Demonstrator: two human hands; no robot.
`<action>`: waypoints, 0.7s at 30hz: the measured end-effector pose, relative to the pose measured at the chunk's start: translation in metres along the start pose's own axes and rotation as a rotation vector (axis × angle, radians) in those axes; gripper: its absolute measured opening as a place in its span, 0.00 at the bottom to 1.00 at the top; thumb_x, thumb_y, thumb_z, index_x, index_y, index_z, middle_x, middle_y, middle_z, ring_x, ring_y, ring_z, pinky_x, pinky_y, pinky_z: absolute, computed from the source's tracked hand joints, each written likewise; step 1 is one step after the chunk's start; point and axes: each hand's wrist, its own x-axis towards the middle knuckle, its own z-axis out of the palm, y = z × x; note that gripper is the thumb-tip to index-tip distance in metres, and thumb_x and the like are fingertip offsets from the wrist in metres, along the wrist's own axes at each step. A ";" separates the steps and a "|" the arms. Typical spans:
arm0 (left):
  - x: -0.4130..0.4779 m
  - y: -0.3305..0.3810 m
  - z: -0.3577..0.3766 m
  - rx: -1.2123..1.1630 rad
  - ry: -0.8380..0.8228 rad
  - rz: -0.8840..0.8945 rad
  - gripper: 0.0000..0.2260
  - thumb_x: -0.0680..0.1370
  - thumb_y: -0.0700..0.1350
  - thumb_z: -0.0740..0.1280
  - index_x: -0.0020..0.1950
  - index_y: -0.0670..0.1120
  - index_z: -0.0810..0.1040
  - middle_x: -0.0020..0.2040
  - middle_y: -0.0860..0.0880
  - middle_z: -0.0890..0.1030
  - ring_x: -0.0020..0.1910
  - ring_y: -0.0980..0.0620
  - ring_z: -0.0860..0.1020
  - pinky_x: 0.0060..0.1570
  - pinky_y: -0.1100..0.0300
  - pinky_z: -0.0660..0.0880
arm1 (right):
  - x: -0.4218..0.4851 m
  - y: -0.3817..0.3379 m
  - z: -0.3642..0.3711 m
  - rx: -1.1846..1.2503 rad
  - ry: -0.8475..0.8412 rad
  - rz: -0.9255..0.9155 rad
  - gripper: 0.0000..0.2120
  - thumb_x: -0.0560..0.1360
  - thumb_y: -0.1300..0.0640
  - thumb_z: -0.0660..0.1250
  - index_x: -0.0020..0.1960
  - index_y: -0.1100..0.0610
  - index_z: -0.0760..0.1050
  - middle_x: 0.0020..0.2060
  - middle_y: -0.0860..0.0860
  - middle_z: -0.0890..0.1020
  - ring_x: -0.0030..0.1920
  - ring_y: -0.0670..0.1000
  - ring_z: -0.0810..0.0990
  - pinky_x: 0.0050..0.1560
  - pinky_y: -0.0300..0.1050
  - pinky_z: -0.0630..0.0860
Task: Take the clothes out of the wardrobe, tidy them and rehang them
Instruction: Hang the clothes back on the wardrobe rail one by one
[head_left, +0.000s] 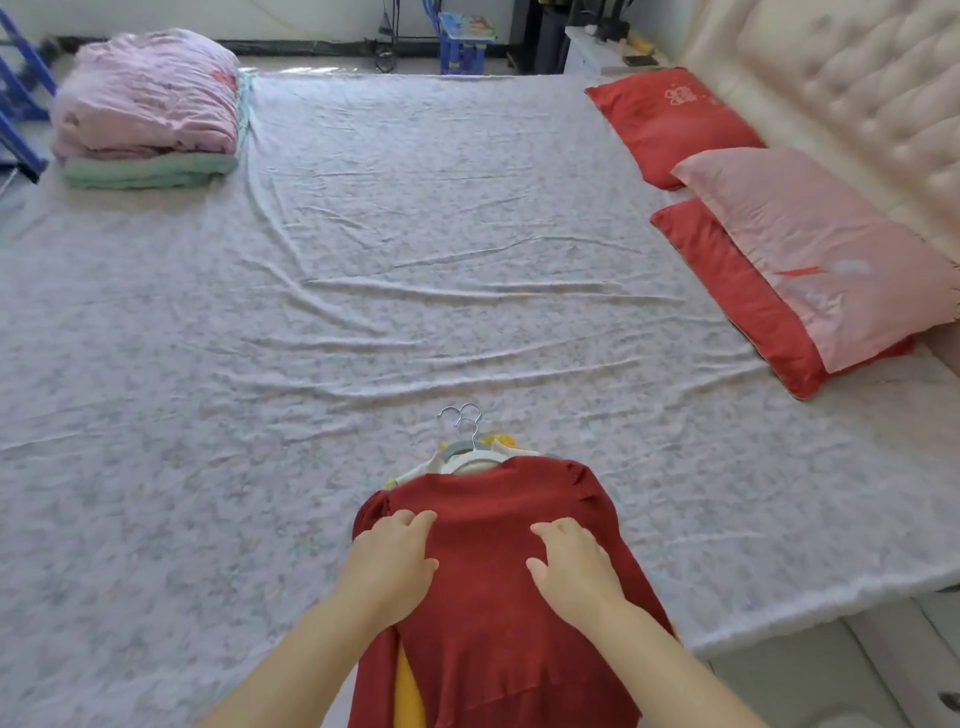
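Note:
A dark red knitted garment (493, 597) lies on top of a small pile of clothes on hangers at the near edge of the bed (363, 260). Several metal hanger hooks (464, 421) stick out past its collar. A yellow garment (408, 691) shows underneath, and pale clothes peek out at the neck. My left hand (395, 558) rests on the red garment's left shoulder area, fingers slightly bent. On the right side lies my right hand (569, 564), also on the fabric with fingers loosely bent. Neither hand visibly pinches the cloth.
A folded pink and green quilt stack (148, 109) sits at the bed's far left corner. Red and pink pillows (769, 234) line the right side against a padded headboard (857, 93). A blue stool (462, 44) stands beyond the bed.

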 end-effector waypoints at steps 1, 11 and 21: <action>0.012 -0.002 0.001 -0.005 0.000 -0.017 0.25 0.78 0.52 0.59 0.73 0.51 0.58 0.68 0.51 0.67 0.66 0.49 0.66 0.61 0.54 0.68 | 0.020 0.001 0.000 -0.009 -0.016 -0.016 0.21 0.78 0.50 0.60 0.70 0.51 0.64 0.65 0.50 0.69 0.64 0.52 0.68 0.64 0.47 0.65; 0.139 -0.022 0.058 -0.048 0.022 -0.154 0.24 0.78 0.53 0.58 0.73 0.52 0.58 0.65 0.54 0.68 0.64 0.52 0.67 0.61 0.58 0.65 | 0.232 0.014 0.062 -0.110 -0.083 -0.176 0.17 0.78 0.51 0.59 0.65 0.53 0.68 0.64 0.50 0.70 0.63 0.53 0.70 0.61 0.47 0.68; 0.188 -0.041 0.119 -0.109 0.005 -0.194 0.24 0.78 0.53 0.57 0.73 0.52 0.58 0.65 0.54 0.67 0.64 0.53 0.67 0.62 0.58 0.64 | 0.308 0.019 0.123 -0.282 0.187 -0.317 0.10 0.57 0.61 0.78 0.35 0.56 0.78 0.34 0.51 0.79 0.37 0.54 0.78 0.41 0.49 0.76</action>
